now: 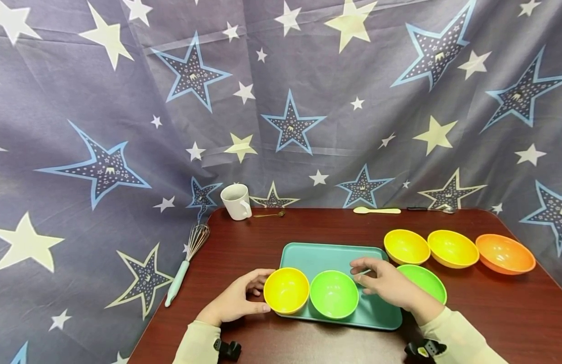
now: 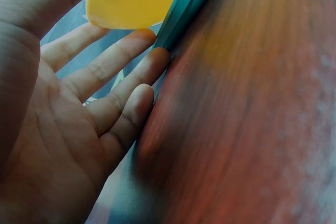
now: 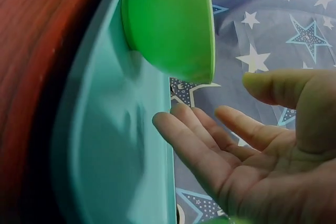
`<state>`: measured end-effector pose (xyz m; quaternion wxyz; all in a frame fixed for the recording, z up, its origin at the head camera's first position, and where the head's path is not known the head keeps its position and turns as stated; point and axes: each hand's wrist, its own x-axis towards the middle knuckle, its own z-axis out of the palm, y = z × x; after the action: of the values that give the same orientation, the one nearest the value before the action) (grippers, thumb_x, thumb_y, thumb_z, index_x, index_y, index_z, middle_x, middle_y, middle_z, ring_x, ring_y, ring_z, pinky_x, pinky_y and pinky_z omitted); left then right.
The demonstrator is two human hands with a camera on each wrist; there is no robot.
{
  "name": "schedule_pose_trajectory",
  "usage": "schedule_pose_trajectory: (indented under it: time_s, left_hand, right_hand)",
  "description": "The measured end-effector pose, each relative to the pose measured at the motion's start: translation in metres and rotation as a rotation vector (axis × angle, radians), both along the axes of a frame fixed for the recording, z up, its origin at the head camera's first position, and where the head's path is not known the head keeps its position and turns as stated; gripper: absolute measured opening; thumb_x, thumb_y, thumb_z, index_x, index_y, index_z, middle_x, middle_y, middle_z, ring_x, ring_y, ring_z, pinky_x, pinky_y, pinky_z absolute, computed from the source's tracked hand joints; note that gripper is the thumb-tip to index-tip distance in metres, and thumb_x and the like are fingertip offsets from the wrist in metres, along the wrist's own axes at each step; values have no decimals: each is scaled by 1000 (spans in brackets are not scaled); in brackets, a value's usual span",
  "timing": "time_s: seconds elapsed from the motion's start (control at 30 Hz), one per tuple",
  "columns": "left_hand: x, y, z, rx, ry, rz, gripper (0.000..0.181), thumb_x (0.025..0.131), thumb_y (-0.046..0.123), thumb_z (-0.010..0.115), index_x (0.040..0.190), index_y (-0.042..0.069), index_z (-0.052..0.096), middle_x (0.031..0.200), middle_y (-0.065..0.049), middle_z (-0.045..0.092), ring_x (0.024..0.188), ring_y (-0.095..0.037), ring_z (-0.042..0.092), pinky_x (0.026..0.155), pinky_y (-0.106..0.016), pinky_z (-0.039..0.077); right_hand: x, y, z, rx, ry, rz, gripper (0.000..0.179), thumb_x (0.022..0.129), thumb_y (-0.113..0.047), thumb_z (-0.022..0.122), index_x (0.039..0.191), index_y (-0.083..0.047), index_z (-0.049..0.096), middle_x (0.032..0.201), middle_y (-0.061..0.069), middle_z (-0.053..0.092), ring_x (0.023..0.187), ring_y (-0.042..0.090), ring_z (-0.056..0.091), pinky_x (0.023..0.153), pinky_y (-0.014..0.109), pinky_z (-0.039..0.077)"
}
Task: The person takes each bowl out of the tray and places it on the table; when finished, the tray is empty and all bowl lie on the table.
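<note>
A yellow bowl (image 1: pixel 286 290) and a green bowl (image 1: pixel 334 294) sit side by side on a teal tray (image 1: pixel 381 316). At the left of the yellow bowl is my left hand (image 1: pixel 242 296), thumb and fingers spread beside it; whether they touch it I cannot tell. In the left wrist view its fingers (image 2: pixel 113 74) extend beneath the yellow bowl's side, close to the tray's edge. My right hand (image 1: pixel 387 283) hovers over the tray's right part with fingers loosely bent. The right wrist view shows a gap between that hand (image 3: pixel 252 156) and the green bowl (image 3: pixel 170 24).
Right of the tray stand two yellow bowls (image 1: pixel 405 246) (image 1: pixel 452 248), an orange bowl (image 1: pixel 505 254) and another green bowl (image 1: pixel 426 283), partly behind my right hand. A whisk (image 1: pixel 187 263) lies at the left edge; a white mug (image 1: pixel 235 201), small fork (image 1: pixel 269 215) and spoons (image 1: pixel 376 210) line the back.
</note>
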<state>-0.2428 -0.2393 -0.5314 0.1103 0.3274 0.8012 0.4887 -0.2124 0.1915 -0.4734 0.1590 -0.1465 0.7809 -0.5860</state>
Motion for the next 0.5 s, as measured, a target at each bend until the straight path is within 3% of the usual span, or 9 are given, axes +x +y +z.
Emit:
schedule_pose_trajectory:
  time_s: [0.5]
  left_hand:
    - [2, 0, 3, -31, -7, 16, 74, 90, 25, 87, 153, 32, 49, 134, 5, 65, 113, -22, 64, 93, -38, 54]
  right_hand:
    - [5, -16, -12, -18, -55, 47, 41, 111, -13, 52, 145, 10, 51, 142, 29, 54, 119, 36, 63, 79, 47, 62]
